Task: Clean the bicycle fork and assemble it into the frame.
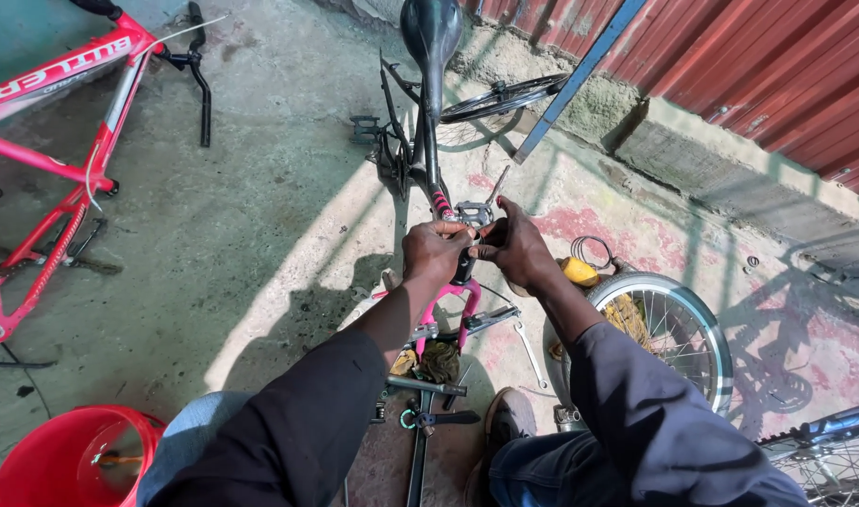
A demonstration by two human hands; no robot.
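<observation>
A small bicycle with a black and pink frame stands in front of me, its black saddle at the top of the view. My left hand is closed around the upper end of the frame at the stem. My right hand presses against the same spot from the right, fingers curled on the grey metal stem clamp. A thin metal tool sticks up from the clamp. Below my hands the pink fork runs down to the ground.
A red bicycle frame lies at the left. A red bucket with water sits bottom left. A loose spoked wheel lies at the right beside a yellow object. Spanners lie on the concrete. A red corrugated wall runs top right.
</observation>
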